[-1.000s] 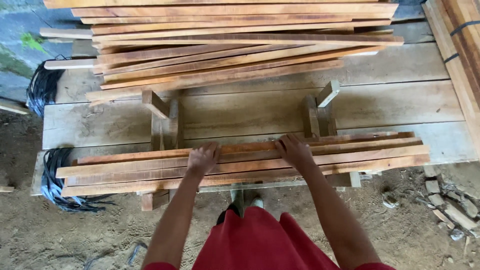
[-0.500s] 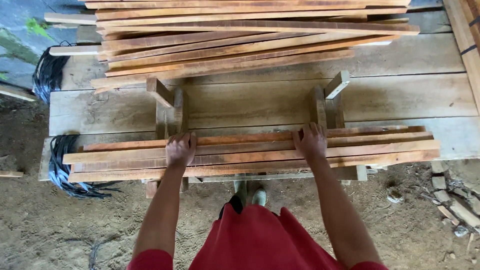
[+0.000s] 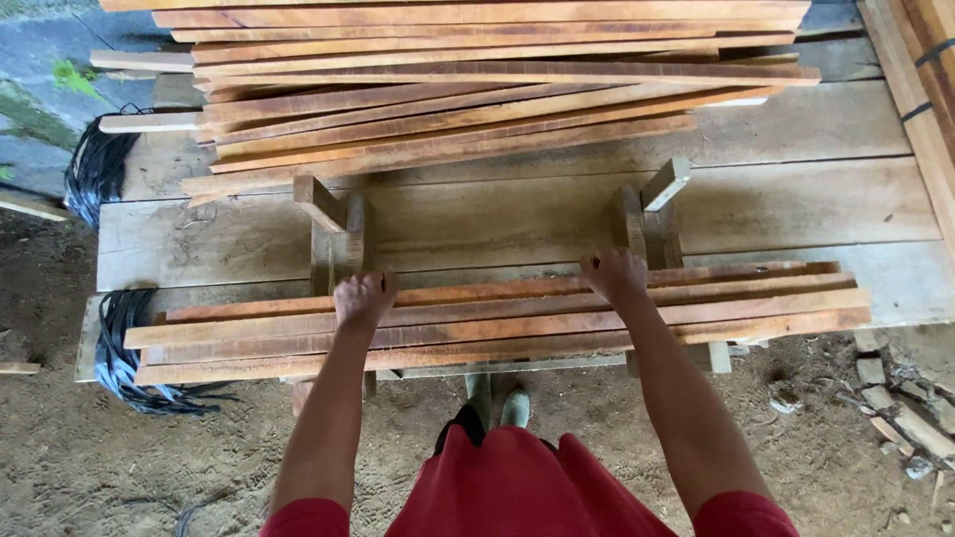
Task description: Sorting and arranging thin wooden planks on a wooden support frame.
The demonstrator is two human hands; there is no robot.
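Both hands, left hand and right hand, now clenched on the far slat of the near stack at the table front edge, flatter earlier.

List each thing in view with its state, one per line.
Left hand: curled over the far edge of the near slats.
Right hand: curled over the same far edge.
Near row of reddish-brown wooden slats: lying flat side by side across the jig, ends uneven.
Two upright wooden jig posts: standing, nothing between them.
Far pile of reddish wooden slats: stacked loosely, fanned.
Black strap bundles: hanging off the bench's left end.
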